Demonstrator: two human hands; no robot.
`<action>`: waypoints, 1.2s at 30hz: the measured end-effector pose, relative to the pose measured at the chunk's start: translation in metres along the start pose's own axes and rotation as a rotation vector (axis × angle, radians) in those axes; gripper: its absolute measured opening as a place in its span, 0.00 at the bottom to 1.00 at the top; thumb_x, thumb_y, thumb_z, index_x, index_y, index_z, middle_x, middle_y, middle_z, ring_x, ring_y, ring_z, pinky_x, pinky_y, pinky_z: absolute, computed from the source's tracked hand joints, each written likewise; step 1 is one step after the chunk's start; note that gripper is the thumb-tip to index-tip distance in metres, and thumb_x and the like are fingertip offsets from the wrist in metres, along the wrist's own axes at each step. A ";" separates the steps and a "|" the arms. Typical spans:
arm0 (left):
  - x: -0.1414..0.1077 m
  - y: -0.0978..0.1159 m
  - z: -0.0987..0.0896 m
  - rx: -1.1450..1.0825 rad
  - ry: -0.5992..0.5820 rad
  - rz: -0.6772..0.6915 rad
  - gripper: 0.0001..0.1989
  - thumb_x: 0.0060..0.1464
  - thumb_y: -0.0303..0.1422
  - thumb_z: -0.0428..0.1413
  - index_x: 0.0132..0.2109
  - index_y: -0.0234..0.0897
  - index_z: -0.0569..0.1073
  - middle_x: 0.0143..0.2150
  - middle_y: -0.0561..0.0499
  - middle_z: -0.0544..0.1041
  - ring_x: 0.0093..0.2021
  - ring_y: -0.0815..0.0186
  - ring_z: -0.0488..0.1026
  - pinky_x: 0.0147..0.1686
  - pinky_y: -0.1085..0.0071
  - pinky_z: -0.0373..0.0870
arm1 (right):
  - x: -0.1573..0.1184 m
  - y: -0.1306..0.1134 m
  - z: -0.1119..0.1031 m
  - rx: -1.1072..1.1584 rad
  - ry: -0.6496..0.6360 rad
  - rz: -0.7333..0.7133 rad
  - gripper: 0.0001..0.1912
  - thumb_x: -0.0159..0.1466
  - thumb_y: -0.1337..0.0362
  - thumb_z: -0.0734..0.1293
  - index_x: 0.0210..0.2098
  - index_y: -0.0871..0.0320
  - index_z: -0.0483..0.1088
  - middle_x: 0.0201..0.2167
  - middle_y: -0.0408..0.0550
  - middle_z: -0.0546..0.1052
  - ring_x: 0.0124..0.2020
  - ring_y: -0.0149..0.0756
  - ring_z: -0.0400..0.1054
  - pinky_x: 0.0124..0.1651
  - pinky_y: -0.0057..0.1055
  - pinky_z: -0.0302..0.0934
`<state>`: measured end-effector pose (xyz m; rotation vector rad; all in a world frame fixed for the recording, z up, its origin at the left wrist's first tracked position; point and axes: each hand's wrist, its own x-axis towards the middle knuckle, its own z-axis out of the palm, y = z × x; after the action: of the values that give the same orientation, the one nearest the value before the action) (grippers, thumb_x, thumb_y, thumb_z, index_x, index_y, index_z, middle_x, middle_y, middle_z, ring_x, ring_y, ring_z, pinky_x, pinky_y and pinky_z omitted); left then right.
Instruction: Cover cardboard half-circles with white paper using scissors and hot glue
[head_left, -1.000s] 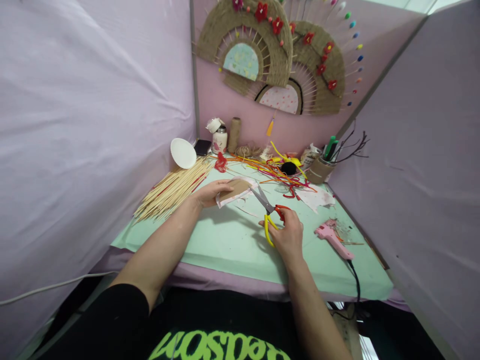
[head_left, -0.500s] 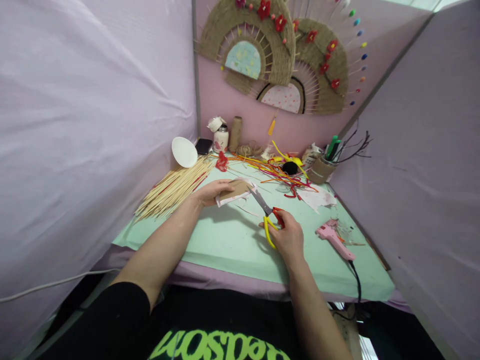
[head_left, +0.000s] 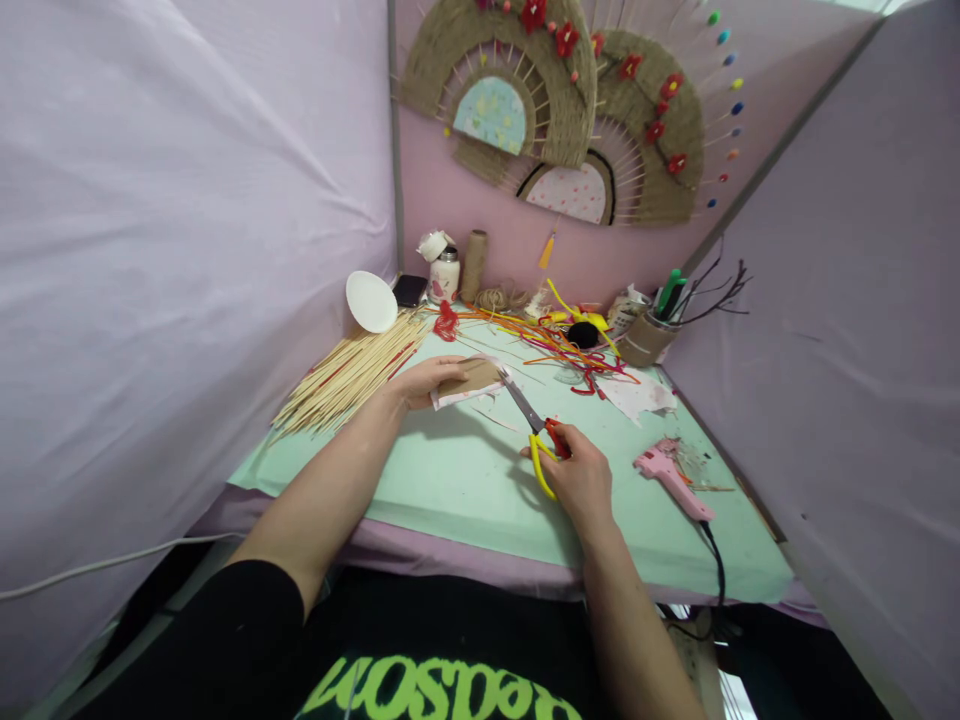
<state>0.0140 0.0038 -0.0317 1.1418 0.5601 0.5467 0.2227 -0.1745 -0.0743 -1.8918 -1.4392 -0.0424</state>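
The scissors (head_left: 531, 415) lie slantwise over the middle of the bench (head_left: 465, 490), long axis running from near right to far left, blades almost together, tips at the right edge of the cardboard piece (head_left: 480, 376). That piece stretches left to right, its white-and-pink paper border along the near side. The left hand's (head_left: 429, 382) fingers pinch its left end; the right hand's (head_left: 581, 472) fingers curl round the scissor handles. Green bench top runs to the near edge, between sticks (head_left: 349, 375) at left and a pink glue gun (head_left: 675, 480) at right.
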 end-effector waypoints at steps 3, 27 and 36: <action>0.000 0.000 0.000 -0.001 0.006 -0.002 0.23 0.42 0.24 0.58 0.50 0.32 0.74 0.43 0.45 0.79 0.36 0.67 0.75 0.34 0.74 0.66 | 0.000 0.000 0.000 -0.003 -0.001 0.017 0.23 0.56 0.42 0.64 0.35 0.55 0.74 0.22 0.43 0.72 0.22 0.32 0.60 0.27 0.28 0.50; -0.004 -0.001 0.001 0.017 -0.060 0.049 0.22 0.41 0.29 0.66 0.46 0.36 0.73 0.42 0.47 0.78 0.38 0.65 0.75 0.38 0.70 0.70 | 0.010 0.032 0.008 -0.421 -0.063 0.151 0.13 0.61 0.56 0.64 0.38 0.59 0.70 0.32 0.55 0.74 0.30 0.44 0.67 0.31 0.35 0.52; -0.004 -0.004 0.010 0.008 -0.071 0.010 0.23 0.38 0.28 0.67 0.45 0.35 0.72 0.41 0.47 0.77 0.38 0.65 0.74 0.38 0.68 0.71 | 0.017 0.014 0.000 -0.036 -0.013 -0.016 0.14 0.62 0.60 0.60 0.40 0.61 0.73 0.39 0.58 0.74 0.40 0.45 0.67 0.43 0.40 0.59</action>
<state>0.0184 -0.0073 -0.0322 1.1677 0.4965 0.5106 0.2411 -0.1614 -0.0745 -1.9126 -1.4717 -0.0646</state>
